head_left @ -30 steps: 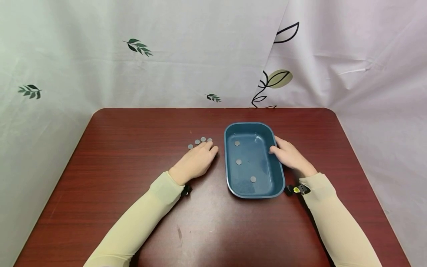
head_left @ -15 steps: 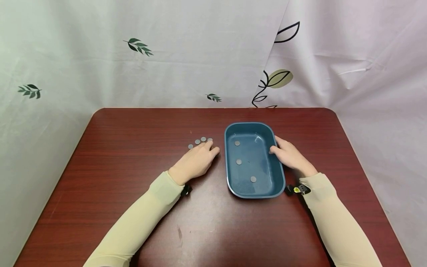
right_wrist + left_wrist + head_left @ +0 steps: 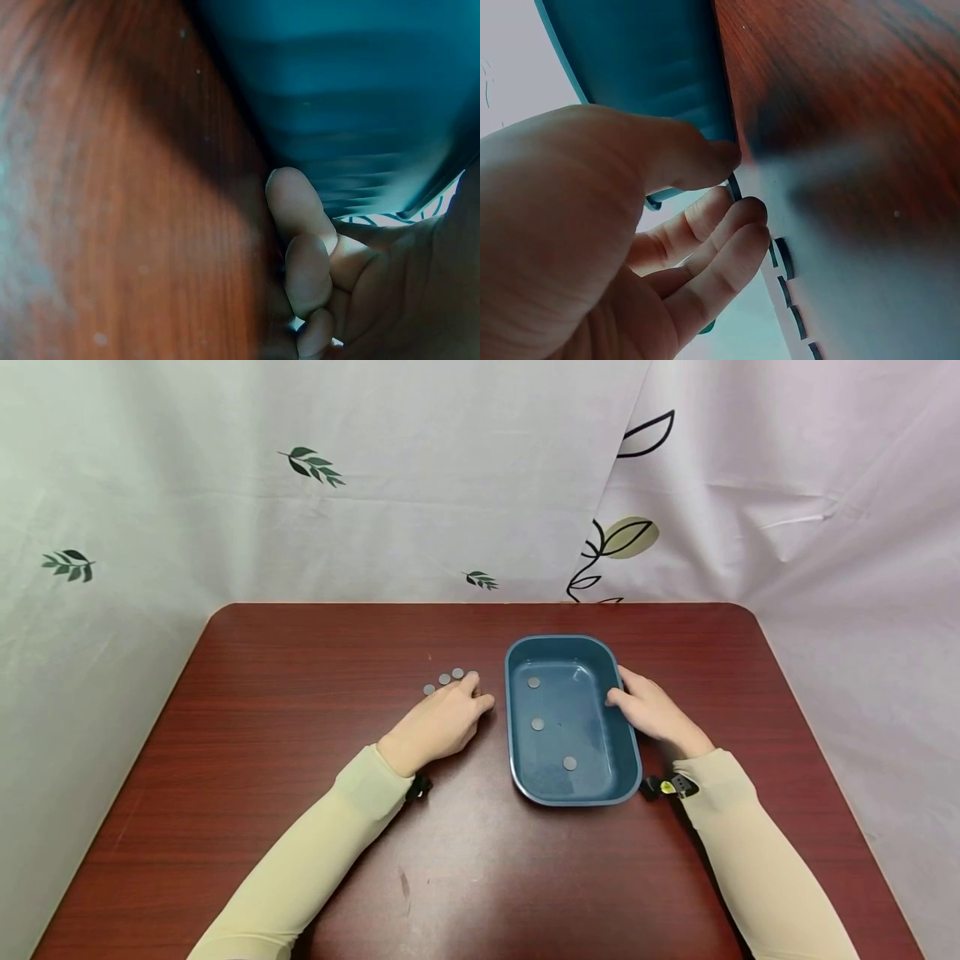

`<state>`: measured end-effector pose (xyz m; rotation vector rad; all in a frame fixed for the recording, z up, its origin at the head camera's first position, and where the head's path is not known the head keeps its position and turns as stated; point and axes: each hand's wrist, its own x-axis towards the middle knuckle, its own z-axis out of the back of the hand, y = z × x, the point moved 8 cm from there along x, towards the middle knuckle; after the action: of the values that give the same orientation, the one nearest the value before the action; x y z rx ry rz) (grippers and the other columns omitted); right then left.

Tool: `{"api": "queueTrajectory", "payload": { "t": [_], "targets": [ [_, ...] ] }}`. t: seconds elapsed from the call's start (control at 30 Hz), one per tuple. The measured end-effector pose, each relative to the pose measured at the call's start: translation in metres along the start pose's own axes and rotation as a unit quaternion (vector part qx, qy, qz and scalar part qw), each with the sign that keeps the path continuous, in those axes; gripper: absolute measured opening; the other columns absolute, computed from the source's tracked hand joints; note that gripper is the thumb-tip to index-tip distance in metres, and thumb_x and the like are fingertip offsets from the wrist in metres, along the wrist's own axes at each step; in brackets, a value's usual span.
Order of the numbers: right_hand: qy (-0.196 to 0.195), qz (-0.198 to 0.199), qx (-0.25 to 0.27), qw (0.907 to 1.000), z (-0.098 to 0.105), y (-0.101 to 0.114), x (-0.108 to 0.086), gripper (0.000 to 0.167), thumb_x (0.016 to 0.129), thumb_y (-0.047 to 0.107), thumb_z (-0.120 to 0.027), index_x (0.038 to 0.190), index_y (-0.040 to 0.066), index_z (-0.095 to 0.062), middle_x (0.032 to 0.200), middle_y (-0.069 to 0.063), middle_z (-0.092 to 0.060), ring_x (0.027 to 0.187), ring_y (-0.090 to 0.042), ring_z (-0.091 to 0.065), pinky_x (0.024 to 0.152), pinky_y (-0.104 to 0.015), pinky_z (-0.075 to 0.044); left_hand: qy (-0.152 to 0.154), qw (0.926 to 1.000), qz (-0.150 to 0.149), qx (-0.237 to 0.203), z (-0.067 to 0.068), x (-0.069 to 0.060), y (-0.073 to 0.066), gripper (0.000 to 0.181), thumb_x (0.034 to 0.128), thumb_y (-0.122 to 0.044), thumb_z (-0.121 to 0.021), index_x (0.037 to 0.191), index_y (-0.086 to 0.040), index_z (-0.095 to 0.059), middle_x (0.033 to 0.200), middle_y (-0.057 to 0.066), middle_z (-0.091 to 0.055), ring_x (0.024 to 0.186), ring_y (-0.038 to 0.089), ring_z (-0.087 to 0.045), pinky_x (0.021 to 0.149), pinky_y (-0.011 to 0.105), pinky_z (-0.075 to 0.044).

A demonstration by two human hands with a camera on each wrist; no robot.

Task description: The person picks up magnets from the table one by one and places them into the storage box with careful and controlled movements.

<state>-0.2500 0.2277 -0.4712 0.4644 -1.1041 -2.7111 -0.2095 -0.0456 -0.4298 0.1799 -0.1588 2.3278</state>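
Note:
My left hand (image 3: 435, 723) is low over the table, left of a blue rectangular plastic tray (image 3: 573, 797). In the left wrist view, its thumb and bent index finger pinch the edges of a thin coin (image 3: 736, 187) close to the tabletop. Beyond these fingers, several grey coins (image 3: 457, 673) lie in a curved row on the table, the rightmost mostly covered by the index fingertip. My right hand (image 3: 654, 710) grips the tray's right wall, thumb over the rim and fingers outside. Three coins (image 3: 537, 724) rest flat on the tray's floor.
The dark red wooden table (image 3: 300, 643) has rounded far corners. White curtains (image 3: 420, 485) with leaf prints hang behind it and along both sides. A black device (image 3: 420, 788) sits under the left wrist, another device (image 3: 667, 787) under the right.
My left index finger has bent a little more, and the thumb has shifted slightly to the right. The right hand and tray hold their places.

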Motion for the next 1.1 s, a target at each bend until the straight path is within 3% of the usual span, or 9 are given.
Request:
{"api": "queueTrajectory", "payload": {
  "t": [0.37,0.73,1.1],
  "targets": [
    [-0.001,-0.003,0.001,1.0,-0.001,-0.002,0.0,0.054,0.097,0.017,-0.05,0.149,0.006,-0.047,0.129,-0.021,-0.067,0.098,-0.027,-0.069,0.089,-0.042,-0.052,-0.001,0.9999,0.001,-0.011,0.002,0.0,0.001,0.014,0.093,0.001,-0.054,0.084,-0.009,-0.059,0.083,0.007,-0.044,0.06,0.022,-0.04,0.05,0.028,-0.036],
    [-0.004,-0.004,0.003,1.0,0.0,-0.002,0.002,0.051,0.097,0.018,-0.05,0.146,0.007,-0.049,0.127,-0.02,-0.068,0.096,-0.027,-0.068,0.088,-0.041,-0.052,0.0,1.0,0.005,0.004,0.01,0.0,0.001,0.014,0.0933,0.0,-0.054,0.087,-0.01,-0.061,0.084,0.008,-0.047,0.06,0.021,-0.039,0.051,0.028,-0.036],
    [-0.003,-0.007,0.007,0.9999,0.0,-0.002,0.0,0.052,0.097,0.018,-0.05,0.148,0.007,-0.048,0.13,-0.02,-0.067,0.098,-0.027,-0.068,0.089,-0.041,-0.052,-0.031,0.9994,-0.01,-0.007,0.025,0.002,0.002,0.009,0.0916,0.0,-0.061,0.089,-0.009,-0.064,0.085,0.007,-0.05,0.068,0.022,-0.05,0.064,0.031,-0.051]
  ]
}}
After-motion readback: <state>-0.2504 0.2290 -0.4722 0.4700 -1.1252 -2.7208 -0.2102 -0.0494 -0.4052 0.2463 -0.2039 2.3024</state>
